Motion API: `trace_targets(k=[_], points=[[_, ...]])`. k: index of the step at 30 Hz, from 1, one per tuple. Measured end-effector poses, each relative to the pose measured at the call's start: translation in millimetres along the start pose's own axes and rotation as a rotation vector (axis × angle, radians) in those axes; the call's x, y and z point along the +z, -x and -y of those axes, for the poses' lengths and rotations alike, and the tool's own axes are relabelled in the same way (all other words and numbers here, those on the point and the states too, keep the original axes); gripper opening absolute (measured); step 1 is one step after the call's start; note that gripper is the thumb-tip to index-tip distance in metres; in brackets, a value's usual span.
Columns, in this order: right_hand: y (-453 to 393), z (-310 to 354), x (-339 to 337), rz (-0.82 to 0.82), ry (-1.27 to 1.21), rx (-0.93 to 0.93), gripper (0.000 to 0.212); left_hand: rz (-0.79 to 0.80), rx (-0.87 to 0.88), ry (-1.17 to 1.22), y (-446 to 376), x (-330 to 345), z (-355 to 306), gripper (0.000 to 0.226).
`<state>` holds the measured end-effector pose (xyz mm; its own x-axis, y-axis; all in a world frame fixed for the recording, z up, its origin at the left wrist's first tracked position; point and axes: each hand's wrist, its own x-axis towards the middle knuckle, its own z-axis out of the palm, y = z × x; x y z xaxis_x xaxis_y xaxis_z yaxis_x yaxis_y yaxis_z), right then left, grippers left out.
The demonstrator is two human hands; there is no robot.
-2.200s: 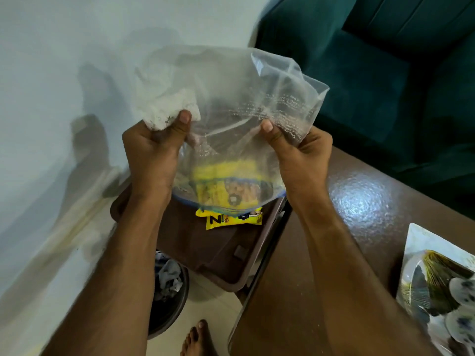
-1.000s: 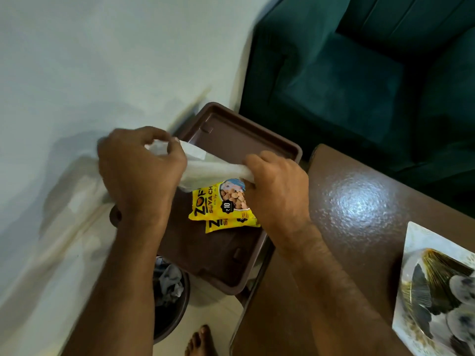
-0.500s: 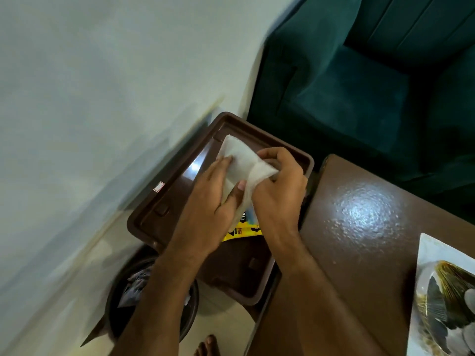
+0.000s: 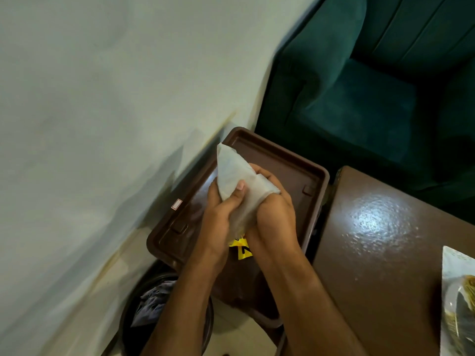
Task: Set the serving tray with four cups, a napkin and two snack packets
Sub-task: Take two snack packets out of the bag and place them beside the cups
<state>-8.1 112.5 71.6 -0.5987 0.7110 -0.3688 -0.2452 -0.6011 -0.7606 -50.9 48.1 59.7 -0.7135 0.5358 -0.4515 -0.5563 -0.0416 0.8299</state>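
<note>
Both hands over brown tray [image 4: 288, 160], near its centre. Left hand [image 4: 218, 222] & right hand [image 4: 275, 219] each w/ grip pinching folded white napkin [image 4: 231, 173], held above tray. Yellow snack packet [image 4: 240, 249] on tray, just below hands, mostly hidden. Worktop [image 4: 372, 240] beside tray's right edge.

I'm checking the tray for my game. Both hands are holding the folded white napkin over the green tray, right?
Not quite: the tray is brown, not green, as the head view shows. The green thing is the sofa behind it. The left hand and right hand do hold the folded white napkin over it.
</note>
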Motion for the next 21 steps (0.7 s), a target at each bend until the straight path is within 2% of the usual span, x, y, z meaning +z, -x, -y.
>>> trace_targets(k=[2, 4, 5, 8, 10, 12, 14, 17, 21], points=[[1, -3, -1, 0.027, -0.006, 0.129, 0.027, -0.068, -0.007, 0.083, -1, -2, 2, 0.051], [3, -1, -4, -0.015, 0.062, 0.217, 0.032, -0.185, 0.021, -0.014, -3, -7, 6, 0.041], [3, 2, -8, -0.056, 0.171, 0.196, 0.034, -0.25, 0.042, -0.103, -5, -11, 8, 0.039], [6, 15, -23, -0.106, 0.618, -0.051, 0.048, -0.428, 0.131, -0.319, -11, -29, 10, 0.037], [12, 21, -33, 0.016, 0.821, -0.265, 0.062, -0.463, 0.162, -0.474, -13, -40, 8, 0.038], [15, 19, -38, 0.275, 1.047, -0.414, 0.074, -0.347, 0.147, -0.596, -14, -45, 6, 0.052], [14, 12, -41, 0.482, 1.256, -0.451, 0.084, -0.158, 0.119, -0.601, -12, -44, 3, 0.078], [9, 13, -42, 0.577, 1.263, -0.339, 0.089, -0.032, 0.144, -0.506, -7, -44, -1, 0.099], [2, 18, -45, 0.577, 1.348, -0.404, 0.09, 0.064, 0.229, -0.298, 1, -41, -6, 0.092]])
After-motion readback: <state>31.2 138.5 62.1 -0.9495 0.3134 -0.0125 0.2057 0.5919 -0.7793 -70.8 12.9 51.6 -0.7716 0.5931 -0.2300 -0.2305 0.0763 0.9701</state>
